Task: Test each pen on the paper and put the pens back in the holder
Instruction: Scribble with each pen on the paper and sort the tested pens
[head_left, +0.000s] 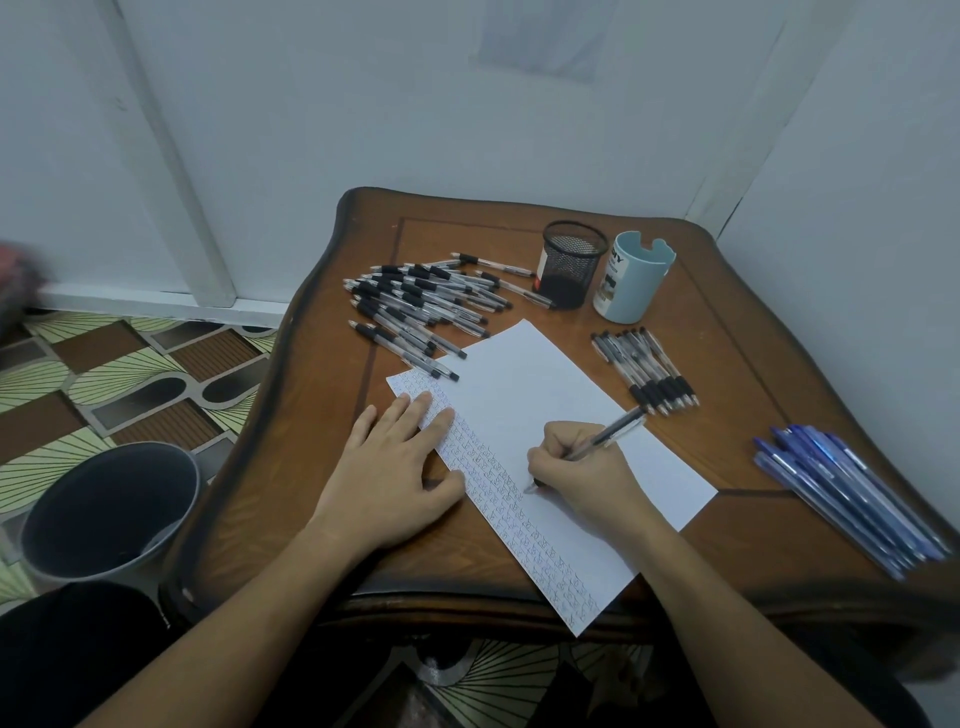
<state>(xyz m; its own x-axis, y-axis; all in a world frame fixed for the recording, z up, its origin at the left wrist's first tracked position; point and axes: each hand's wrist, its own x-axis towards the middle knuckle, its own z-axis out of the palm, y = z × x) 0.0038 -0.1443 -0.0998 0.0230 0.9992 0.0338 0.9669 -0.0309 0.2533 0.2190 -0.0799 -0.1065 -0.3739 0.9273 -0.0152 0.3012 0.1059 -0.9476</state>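
Note:
A white sheet of paper (550, 415) lies slanted on the wooden table (727, 338), its left edge filled with small scribbles. My right hand (582, 470) grips a clear black-grip pen (602, 439) with its tip on the paper beside the scribbles. My left hand (395, 462) rests flat, fingers spread, on the paper's left edge. A black mesh holder (571, 262) and a light blue cup (634, 275) stand at the back of the table. A big heap of black pens (421, 306) lies left of the holders. A small row of black pens (644, 371) lies right of the paper.
Several blue pens (847, 493) lie near the table's right front edge. A dark bin (109, 512) stands on the patterned floor left of the table. Walls close in behind and to the right.

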